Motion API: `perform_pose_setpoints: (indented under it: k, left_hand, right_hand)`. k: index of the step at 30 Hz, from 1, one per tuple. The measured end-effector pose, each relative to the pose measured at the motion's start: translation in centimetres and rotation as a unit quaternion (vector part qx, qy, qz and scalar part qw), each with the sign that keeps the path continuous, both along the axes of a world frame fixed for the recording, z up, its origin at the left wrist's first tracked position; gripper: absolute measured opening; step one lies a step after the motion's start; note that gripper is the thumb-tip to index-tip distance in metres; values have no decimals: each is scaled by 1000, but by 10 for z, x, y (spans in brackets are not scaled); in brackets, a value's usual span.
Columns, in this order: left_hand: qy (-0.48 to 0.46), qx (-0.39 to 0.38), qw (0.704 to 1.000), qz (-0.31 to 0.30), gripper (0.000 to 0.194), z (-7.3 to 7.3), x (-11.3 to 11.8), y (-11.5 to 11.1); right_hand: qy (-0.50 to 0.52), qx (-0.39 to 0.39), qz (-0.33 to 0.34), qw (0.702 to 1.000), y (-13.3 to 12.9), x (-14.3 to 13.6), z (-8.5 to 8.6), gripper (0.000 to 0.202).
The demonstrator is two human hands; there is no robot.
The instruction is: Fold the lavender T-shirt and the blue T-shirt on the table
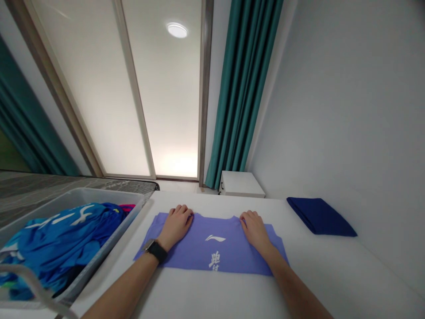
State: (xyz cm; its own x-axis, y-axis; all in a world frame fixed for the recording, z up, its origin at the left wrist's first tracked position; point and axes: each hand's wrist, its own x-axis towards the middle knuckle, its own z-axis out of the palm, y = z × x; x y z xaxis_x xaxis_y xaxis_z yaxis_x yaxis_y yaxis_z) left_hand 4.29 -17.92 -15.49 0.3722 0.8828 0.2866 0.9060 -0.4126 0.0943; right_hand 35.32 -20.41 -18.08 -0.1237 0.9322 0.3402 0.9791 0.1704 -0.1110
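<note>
A purple T-shirt (229, 230) lies on the white table (199, 294), folded to a wide, short shape with its neckline at the far side. A white logo and white characters show on its front; the lower characters are cut off at the near fold. My left hand (177, 223), with a black-strapped watch on its wrist, is closed on the shirt's far edge, left of the neckline. On the other side of the neckline, my right hand (254, 228) is closed on the shoulder edge. The fingertips of both hands are partly hidden.
A translucent bin (109, 248) heaped with blue clothes (66, 239) stands at the left, a pale curved handle in front. A folded navy cloth (320, 217) lies at the table's right, near the wall. Behind the table are a small white cabinet (242, 182) and a green curtain (244, 97).
</note>
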Motion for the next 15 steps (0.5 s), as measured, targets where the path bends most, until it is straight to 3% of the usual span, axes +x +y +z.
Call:
perform_pose_setpoints:
  k: [9, 15]
  left_hand:
    - [-37, -6, 999, -34, 28, 6, 0, -3]
    - [-45, -29, 995, -83, 29, 6, -4, -4]
  right_hand:
    - [85, 19, 49, 995, -7, -2, 2, 20]
    - [103, -27, 91, 990, -11, 3, 5, 28]
